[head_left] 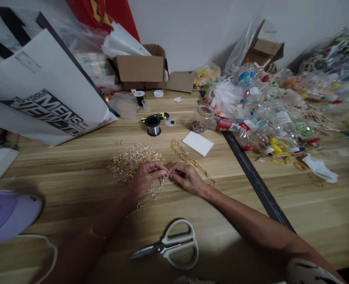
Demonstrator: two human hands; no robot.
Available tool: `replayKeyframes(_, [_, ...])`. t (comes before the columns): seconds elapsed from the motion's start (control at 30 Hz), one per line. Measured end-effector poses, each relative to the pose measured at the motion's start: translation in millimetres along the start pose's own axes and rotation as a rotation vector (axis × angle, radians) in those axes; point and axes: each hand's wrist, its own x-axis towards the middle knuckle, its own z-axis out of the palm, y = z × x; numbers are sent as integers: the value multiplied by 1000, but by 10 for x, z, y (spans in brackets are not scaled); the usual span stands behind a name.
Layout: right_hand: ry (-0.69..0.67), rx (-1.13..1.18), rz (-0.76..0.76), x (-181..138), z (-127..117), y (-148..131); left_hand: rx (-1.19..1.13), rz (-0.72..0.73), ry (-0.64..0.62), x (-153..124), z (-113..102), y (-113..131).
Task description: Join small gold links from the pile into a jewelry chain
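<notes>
My left hand [146, 177] is closed in a pinch on one end of a silver chain [153, 194], which hangs down and trails on the table below it. Fingertip to fingertip with it, my right hand [188, 178] is also pinched at the chain's end; whatever small piece it grips is hidden. A heap of gold and silver chains [134, 159] lies just behind my left hand. Beyond my right hand stretches a gold chain [189, 158], close to a white card [198, 143]. Large scissors [168, 247] with pale handles lie in front of my hands.
Behind are a wire spool [153, 126], a yellow-black cutter [161, 116] and a jar of beads [202, 118]. A white bag [41, 90] and purple object [10, 215] stand left. Plastic bottles [281, 118] pile up right, past a black strip [257, 185].
</notes>
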Motion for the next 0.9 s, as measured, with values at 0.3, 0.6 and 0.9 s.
replayKeyframes(0.3, [86, 0, -10, -5, -2, 16, -6, 55, 30, 13, -6, -10])
replayKeyframes(0.6, [105, 45, 14, -11, -12, 12, 70, 41, 52, 13, -16, 13])
replayKeyframes(0.9, [80, 50, 9, 1, -9, -1, 103, 45, 31, 3, -13, 63])
